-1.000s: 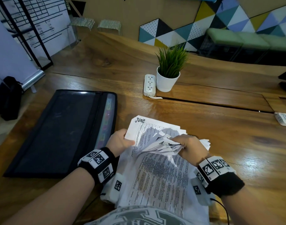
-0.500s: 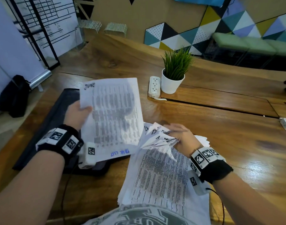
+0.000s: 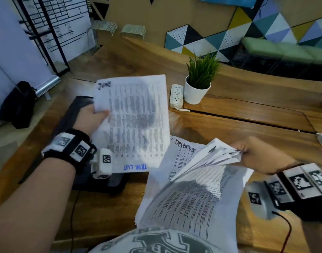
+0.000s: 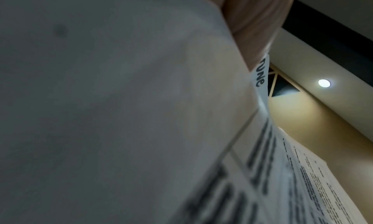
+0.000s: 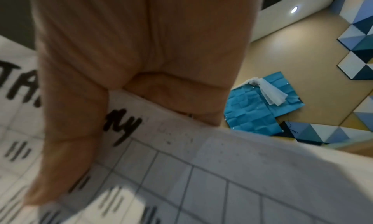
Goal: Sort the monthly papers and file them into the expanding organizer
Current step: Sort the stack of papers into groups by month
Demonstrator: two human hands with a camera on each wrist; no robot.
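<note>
Wooden table (image 3: pixel 229 128), geometric wall panels (image 3: pixel 266 24), green bench (image 3: pixel 284 48)

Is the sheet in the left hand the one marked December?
No, the sheet that the left hand holds up is marked June at its top corner; the word December is on a page lying in the pile.

Table (image 3: pixel 229 125): glossy varnished wood w/ visible grain. Sheets (image 3: pixel 138 121): thin matt white paper, printed, edges curled. Folder (image 3: pixel 78 110): matt black, prob fabric. Plant pot (image 3: pixel 195 94): smooth white. Wristbands (image 3: pixel 68 145): black cloth.
</note>
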